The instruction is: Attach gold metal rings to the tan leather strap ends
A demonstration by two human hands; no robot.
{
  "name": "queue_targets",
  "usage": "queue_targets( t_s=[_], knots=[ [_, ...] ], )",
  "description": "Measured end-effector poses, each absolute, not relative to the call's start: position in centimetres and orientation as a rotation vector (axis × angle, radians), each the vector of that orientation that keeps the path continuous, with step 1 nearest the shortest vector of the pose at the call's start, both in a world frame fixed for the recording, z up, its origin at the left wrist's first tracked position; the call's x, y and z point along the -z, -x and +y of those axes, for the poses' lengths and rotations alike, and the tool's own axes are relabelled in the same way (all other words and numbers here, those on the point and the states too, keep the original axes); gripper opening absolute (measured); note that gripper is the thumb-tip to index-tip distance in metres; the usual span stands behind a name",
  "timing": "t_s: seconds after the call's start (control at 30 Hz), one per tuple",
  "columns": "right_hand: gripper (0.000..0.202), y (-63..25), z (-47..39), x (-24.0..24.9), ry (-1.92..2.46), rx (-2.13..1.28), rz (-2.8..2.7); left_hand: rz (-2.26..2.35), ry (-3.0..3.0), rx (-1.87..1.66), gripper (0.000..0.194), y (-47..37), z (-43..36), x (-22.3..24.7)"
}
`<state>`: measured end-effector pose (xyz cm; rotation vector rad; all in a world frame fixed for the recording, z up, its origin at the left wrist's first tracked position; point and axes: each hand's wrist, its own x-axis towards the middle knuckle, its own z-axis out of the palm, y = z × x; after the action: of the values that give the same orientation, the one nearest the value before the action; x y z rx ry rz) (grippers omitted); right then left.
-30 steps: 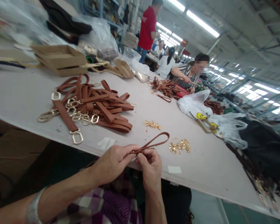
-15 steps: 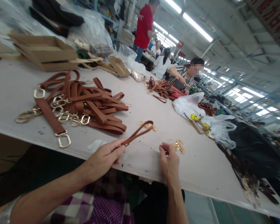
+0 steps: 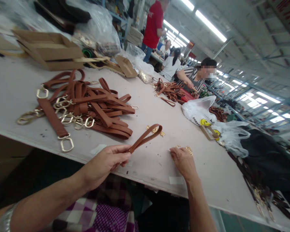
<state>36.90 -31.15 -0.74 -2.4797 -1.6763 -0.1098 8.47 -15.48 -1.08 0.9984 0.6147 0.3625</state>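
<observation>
My left hand [image 3: 113,158] is closed on a brown leather wrist strap [image 3: 147,138], whose loop sticks out up and to the right. My right hand [image 3: 185,162] rests on the table with fingertips drawn together, beside a small heap of gold metal bits [image 3: 189,150] that it partly covers; whatever is between those fingers is hidden. Behind the held loop lies a second cluster of gold bits [image 3: 162,133]. Left of my hands is a large pile of brown leather straps [image 3: 99,109] with gold rings and clasps.
Cardboard trays [image 3: 50,51] and clear plastic bags [image 3: 106,35] stand at the back left. A white plastic bag [image 3: 199,109], a black bag [image 3: 268,161] and dark straps [image 3: 261,193] lie on the right. Across the table a co-worker [image 3: 195,75] sits by another strap pile [image 3: 169,90].
My right hand has shifted right and turned toward the gold heap, now covering part of it. My left hand still holds the strap, almost unmoved. The view has shifted slightly.
</observation>
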Motion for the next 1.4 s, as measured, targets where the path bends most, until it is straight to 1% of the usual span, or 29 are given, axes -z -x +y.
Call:
queue_targets(
  t_s=[0.1, 0.23, 0.4, 0.63, 0.8, 0.97, 1.17, 1.4],
  knots=[
    [0.024, -37.4, -30.7, 0.5, 2.503, 0.072, -1.672, 0.577, -0.970, -0.312, 0.032, -8.8, -15.6, 0.8],
    [0.023, -38.0, -30.1, 0.4, 2.529, 0.016, -1.604, 0.614, -1.015, -0.343, 0.025, -9.1, -15.6, 0.6],
    [0.022, -37.9, -30.7, 0.8, 2.470, -0.015, -1.508, 0.651, -1.103, -0.410, 0.028, -9.1, -15.2, 1.0],
    [0.027, -37.8, -33.5, 1.4, 2.391, 0.099, -1.251, 0.673, -1.143, -0.375, 0.032, -9.1, -15.0, 0.9],
    [0.023, -36.8, -33.5, 1.9, 2.310, 0.162, -1.426, 0.701, -1.181, -0.394, 0.035, -9.3, -15.1, 0.7],
    [0.028, -36.3, -32.3, 1.4, 2.438, 0.253, -1.713, 0.702, -1.194, -0.398, 0.035, -9.5, -15.1, 0.7],
    [0.026, -36.9, -31.1, 0.4, 2.523, 0.170, -1.788, 0.737, -1.150, -0.391, 0.030, -9.6, -15.1, 0.5],
    [0.026, -37.5, -30.4, 1.1, 2.504, 0.179, -1.797, 0.689, -1.162, -0.396, 0.026, -9.8, -15.5, 0.9]
  ],
)
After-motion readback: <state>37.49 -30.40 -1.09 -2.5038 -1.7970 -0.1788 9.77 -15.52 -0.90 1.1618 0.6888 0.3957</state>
